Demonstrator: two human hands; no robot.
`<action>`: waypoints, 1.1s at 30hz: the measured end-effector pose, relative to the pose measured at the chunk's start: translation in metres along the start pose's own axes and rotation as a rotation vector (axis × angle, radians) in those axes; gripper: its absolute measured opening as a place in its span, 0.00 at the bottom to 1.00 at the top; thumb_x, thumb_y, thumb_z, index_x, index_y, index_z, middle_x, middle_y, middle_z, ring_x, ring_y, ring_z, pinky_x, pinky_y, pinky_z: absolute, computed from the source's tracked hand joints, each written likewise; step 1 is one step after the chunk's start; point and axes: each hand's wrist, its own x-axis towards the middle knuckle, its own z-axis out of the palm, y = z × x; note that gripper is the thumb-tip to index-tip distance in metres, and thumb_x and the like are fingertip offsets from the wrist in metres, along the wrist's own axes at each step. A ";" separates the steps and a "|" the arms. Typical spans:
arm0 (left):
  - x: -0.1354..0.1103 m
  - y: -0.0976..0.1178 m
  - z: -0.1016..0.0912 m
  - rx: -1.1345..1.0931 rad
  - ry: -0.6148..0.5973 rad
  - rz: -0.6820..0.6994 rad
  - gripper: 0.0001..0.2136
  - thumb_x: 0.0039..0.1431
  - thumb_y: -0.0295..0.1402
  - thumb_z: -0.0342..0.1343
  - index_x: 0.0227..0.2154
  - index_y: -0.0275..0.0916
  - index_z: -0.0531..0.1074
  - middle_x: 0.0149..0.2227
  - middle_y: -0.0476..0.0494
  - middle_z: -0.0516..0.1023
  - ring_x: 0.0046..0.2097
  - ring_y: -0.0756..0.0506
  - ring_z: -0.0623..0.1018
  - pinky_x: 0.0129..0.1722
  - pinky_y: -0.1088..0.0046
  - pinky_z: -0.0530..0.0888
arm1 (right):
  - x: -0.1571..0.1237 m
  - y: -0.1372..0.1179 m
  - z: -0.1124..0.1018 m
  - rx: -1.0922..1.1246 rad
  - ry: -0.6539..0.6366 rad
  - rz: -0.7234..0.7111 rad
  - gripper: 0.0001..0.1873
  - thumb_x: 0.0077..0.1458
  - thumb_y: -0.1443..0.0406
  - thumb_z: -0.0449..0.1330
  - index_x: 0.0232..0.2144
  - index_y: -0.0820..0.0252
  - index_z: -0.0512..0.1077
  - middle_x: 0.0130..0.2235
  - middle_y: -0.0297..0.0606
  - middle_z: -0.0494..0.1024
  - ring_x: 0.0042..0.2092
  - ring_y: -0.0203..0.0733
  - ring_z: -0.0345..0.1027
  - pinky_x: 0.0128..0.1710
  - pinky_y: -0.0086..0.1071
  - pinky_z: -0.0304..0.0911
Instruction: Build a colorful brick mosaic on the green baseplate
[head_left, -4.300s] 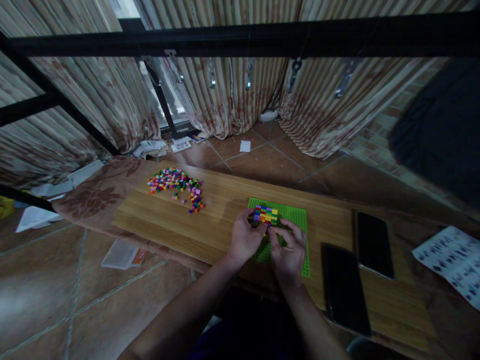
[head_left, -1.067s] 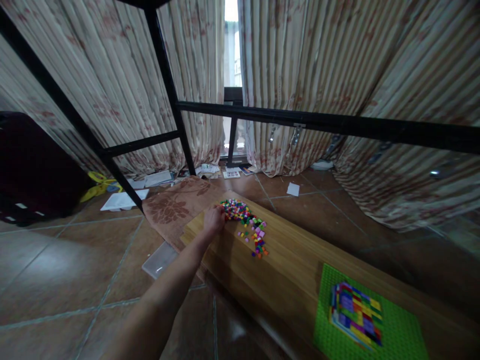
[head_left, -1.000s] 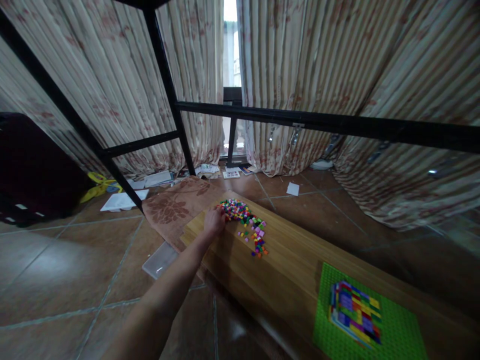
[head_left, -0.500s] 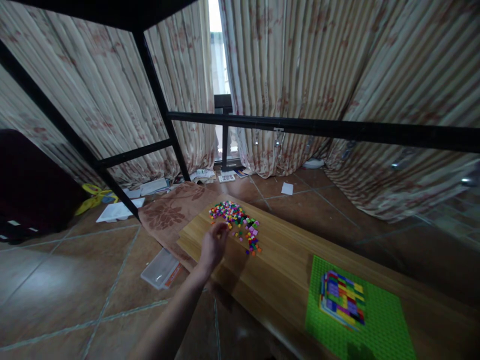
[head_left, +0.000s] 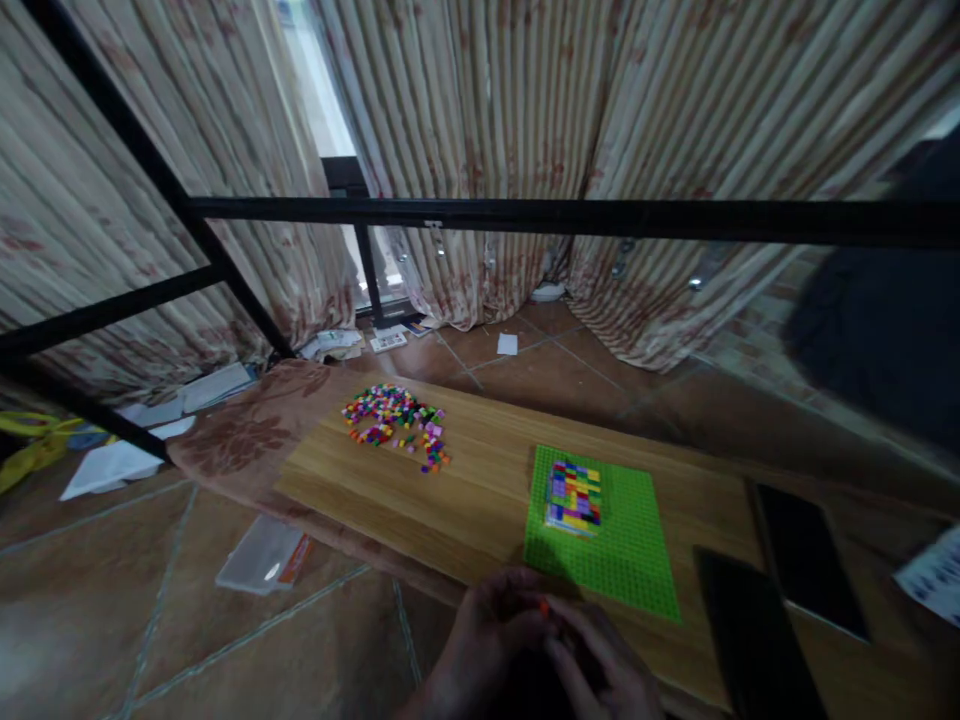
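Note:
At the bottom middle my two hands meet over the near edge of the bench. A small orange-red toy brick (head_left: 544,606) shows between their fingertips. The fingers of my left hand (head_left: 487,640) are pinched around it from the left. From the other side, my right hand (head_left: 604,665) has its bent fingers closed at the same brick; part of its grip is dim and hidden. Just beyond them lies a green baseplate (head_left: 634,540), bearing a low multicoloured block of bricks (head_left: 574,495) near its left side. Farther left is a loose pile of small coloured bricks (head_left: 390,405).
The wooden bench (head_left: 480,500) runs from left to right. Two dark flat objects (head_left: 810,560) lie at its right end. A black metal rail (head_left: 480,212) crosses behind it. A clear plastic lid or box (head_left: 262,555) rests on the tiled floor. A dark-clothed person appears at far right.
My left hand has come away from the brick pile toward me and met my right hand, which has come into view. The view has swung to the right.

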 end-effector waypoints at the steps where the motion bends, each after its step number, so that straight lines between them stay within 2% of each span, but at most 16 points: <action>1: 0.000 0.003 0.004 0.023 0.000 -0.015 0.21 0.37 0.32 0.72 0.37 0.36 0.74 0.33 0.42 0.80 0.32 0.47 0.79 0.34 0.74 0.73 | 0.002 -0.002 -0.006 0.014 0.003 -0.003 0.14 0.59 0.59 0.56 0.46 0.52 0.74 0.41 0.38 0.79 0.43 0.39 0.75 0.41 0.27 0.72; 4: 0.002 0.007 0.016 0.077 0.003 -0.037 0.20 0.38 0.31 0.71 0.37 0.36 0.74 0.36 0.41 0.81 0.34 0.47 0.79 0.35 0.75 0.73 | 0.003 -0.003 -0.021 0.038 0.070 0.003 0.11 0.59 0.60 0.56 0.43 0.51 0.75 0.40 0.37 0.78 0.42 0.39 0.74 0.41 0.26 0.71; 10: 0.016 -0.006 0.030 0.108 0.063 -0.047 0.23 0.34 0.33 0.73 0.37 0.35 0.75 0.38 0.38 0.81 0.35 0.44 0.80 0.36 0.71 0.75 | 0.005 0.002 -0.035 0.068 0.112 0.034 0.10 0.61 0.61 0.55 0.41 0.52 0.74 0.39 0.37 0.77 0.42 0.39 0.72 0.40 0.28 0.69; 17: 0.023 -0.003 0.045 0.200 0.084 0.048 0.22 0.38 0.36 0.71 0.38 0.35 0.76 0.39 0.39 0.81 0.38 0.44 0.79 0.40 0.69 0.75 | 0.022 0.012 -0.045 0.033 0.136 0.022 0.08 0.61 0.64 0.55 0.40 0.53 0.73 0.39 0.35 0.76 0.41 0.37 0.71 0.40 0.28 0.67; 20: 0.028 0.006 0.047 0.297 0.152 0.139 0.20 0.41 0.39 0.69 0.38 0.37 0.76 0.39 0.40 0.80 0.37 0.45 0.79 0.38 0.70 0.75 | 0.042 0.021 -0.053 -0.005 0.215 0.022 0.09 0.61 0.62 0.54 0.41 0.55 0.72 0.39 0.37 0.75 0.41 0.38 0.70 0.41 0.30 0.66; 24: 0.042 0.024 0.044 0.456 0.273 0.378 0.15 0.44 0.37 0.66 0.35 0.37 0.75 0.36 0.43 0.80 0.36 0.47 0.78 0.38 0.72 0.74 | 0.072 0.036 -0.058 -0.057 0.310 0.012 0.11 0.60 0.60 0.54 0.41 0.56 0.73 0.39 0.38 0.75 0.40 0.40 0.70 0.40 0.34 0.66; 28: 0.061 0.040 0.041 0.623 0.313 0.452 0.17 0.50 0.37 0.61 0.42 0.36 0.73 0.35 0.43 0.79 0.34 0.46 0.78 0.35 0.71 0.73 | 0.089 0.046 -0.053 -0.082 0.310 -0.035 0.10 0.60 0.62 0.55 0.40 0.56 0.74 0.39 0.38 0.75 0.42 0.41 0.70 0.43 0.36 0.66; 33: 0.091 0.041 0.038 0.839 0.334 0.569 0.17 0.51 0.35 0.61 0.45 0.37 0.72 0.44 0.39 0.77 0.45 0.42 0.76 0.46 0.65 0.71 | 0.091 0.049 -0.047 -0.070 0.328 -0.060 0.11 0.60 0.63 0.55 0.42 0.54 0.75 0.41 0.39 0.76 0.43 0.41 0.70 0.45 0.37 0.66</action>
